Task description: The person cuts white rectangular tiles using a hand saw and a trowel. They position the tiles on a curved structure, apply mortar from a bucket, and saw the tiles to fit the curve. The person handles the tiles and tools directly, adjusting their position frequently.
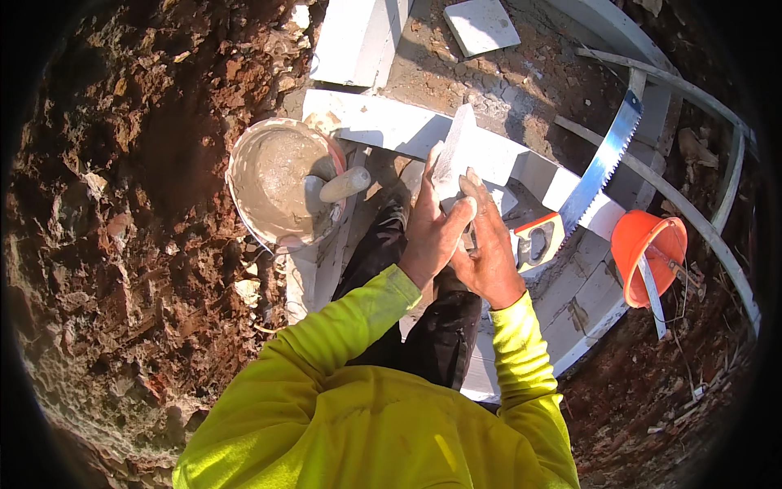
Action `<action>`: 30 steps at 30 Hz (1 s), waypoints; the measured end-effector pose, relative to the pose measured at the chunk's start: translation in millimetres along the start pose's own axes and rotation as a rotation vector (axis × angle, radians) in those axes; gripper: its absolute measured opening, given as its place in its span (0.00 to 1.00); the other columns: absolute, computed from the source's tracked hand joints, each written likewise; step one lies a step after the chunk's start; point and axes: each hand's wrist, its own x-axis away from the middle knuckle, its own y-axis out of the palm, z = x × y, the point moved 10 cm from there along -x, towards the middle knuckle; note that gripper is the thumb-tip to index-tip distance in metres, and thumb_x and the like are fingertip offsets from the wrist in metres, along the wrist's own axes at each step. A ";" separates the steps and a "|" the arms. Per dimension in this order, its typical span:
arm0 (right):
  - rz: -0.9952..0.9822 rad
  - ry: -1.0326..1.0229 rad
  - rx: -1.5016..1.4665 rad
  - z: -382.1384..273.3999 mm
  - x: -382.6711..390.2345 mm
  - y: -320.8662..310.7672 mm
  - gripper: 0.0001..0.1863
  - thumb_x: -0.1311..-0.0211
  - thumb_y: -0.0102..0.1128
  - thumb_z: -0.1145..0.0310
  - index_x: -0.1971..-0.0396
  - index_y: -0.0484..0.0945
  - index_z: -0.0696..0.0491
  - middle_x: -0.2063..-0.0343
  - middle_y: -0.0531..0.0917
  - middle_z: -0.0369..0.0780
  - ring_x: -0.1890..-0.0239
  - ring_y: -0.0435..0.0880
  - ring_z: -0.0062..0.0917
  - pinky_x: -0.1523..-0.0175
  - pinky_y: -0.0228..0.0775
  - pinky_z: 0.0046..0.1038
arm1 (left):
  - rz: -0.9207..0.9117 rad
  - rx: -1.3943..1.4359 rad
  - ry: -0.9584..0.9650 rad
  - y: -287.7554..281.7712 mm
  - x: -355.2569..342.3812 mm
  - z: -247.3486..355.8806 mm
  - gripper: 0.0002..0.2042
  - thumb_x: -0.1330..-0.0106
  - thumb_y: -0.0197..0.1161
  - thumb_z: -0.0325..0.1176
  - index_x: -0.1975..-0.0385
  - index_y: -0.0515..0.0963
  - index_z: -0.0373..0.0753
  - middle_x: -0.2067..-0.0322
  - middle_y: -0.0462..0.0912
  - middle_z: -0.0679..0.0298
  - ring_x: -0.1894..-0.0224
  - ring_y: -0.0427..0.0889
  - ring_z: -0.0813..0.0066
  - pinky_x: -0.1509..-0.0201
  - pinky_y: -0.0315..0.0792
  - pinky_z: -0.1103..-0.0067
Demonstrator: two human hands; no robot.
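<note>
A pale wedge-like piece of lightweight block [456,151] stands up between my two hands, in front of my body. My left hand [433,236] grips its left side, with the thumb pointing across toward the right. Closed around the near end from the right is my right hand [491,248], whose fingers lie against the piece. The two hands touch or nearly touch at its base, and they hide its lower part. Just right of my right hand lies a hand saw [603,163] with an orange and cream handle, resting across the white block wall [379,122].
At the left, a bucket of wet grey mortar [277,175] holds a trowel [344,185]. An orange bucket [631,253] lies tilted at the right, beside bent wooden strips [692,212]. A square white slab [482,26] rests farther off. Rough reddish earth [130,212] rises on the left.
</note>
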 end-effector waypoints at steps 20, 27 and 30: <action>-0.220 -0.283 0.056 28.5 -177.9 82.8 0.30 0.43 0.54 0.76 0.36 0.67 0.53 0.51 0.77 0.53 0.48 0.77 0.52 0.44 0.72 0.44 | 0.136 -0.650 0.308 -31.6 -11.8 106.0 0.35 0.36 0.60 0.26 0.30 0.53 0.27 0.30 0.56 0.45 0.27 0.57 0.58 0.27 0.54 0.68; -0.263 -0.173 0.006 50.3 -210.9 118.6 0.28 0.41 0.52 0.76 0.38 0.67 0.54 0.53 0.77 0.53 0.50 0.78 0.52 0.46 0.72 0.45 | 0.128 -0.645 0.383 -72.8 -2.1 232.8 0.22 0.38 0.58 0.23 0.42 0.72 0.27 0.43 0.75 0.47 0.40 0.77 0.61 0.37 0.71 0.71; -0.286 -0.172 0.006 62.9 -220.1 136.4 0.27 0.40 0.51 0.76 0.39 0.67 0.54 0.48 0.76 0.54 0.47 0.76 0.53 0.43 0.70 0.45 | 0.201 -0.682 0.374 -107.7 -32.4 259.3 0.20 0.35 0.59 0.22 0.42 0.71 0.25 0.46 0.77 0.51 0.41 0.78 0.61 0.37 0.73 0.71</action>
